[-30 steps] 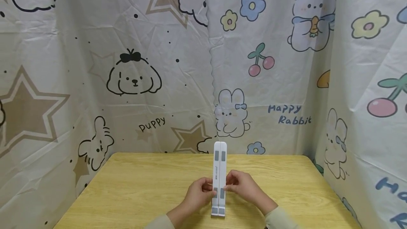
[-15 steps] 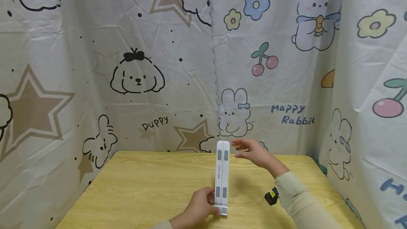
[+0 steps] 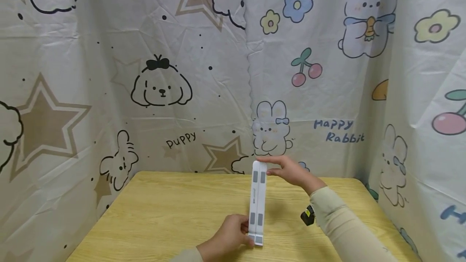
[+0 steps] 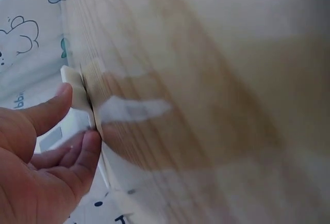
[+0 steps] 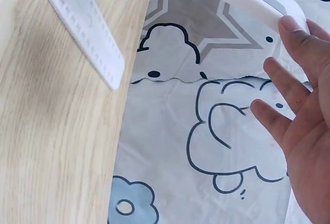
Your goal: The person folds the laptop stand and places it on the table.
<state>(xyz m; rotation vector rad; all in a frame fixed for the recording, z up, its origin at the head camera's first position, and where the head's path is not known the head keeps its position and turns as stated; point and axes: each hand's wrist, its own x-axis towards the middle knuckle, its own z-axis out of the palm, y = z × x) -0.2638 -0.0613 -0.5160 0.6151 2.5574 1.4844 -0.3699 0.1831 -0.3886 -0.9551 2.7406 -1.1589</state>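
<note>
A white folding laptop stand (image 3: 253, 189) with grey pads is tilted up over the table, its two long arms side by side. My left hand (image 3: 227, 233) holds its lower end, the thumb (image 4: 54, 108) by the front lip and the fingers on the far side. At the upper end my right hand (image 3: 293, 172) pinches the tip between thumb and index finger; the other fingers are spread. A white support leg (image 5: 87, 33) of the stand reaches down to the tabletop in the right wrist view.
The light wood table (image 3: 174, 209) has its back edge along a cartoon-print curtain (image 3: 218, 92), which also hangs at both sides. A small black device (image 3: 308, 216) with a yellow-green mark is at the right sleeve (image 3: 338, 213).
My right hand has gone from the stand's lower part up to its upper tip and taken hold there. My left hand has slid down to the lower end. The head view has shifted slightly.
</note>
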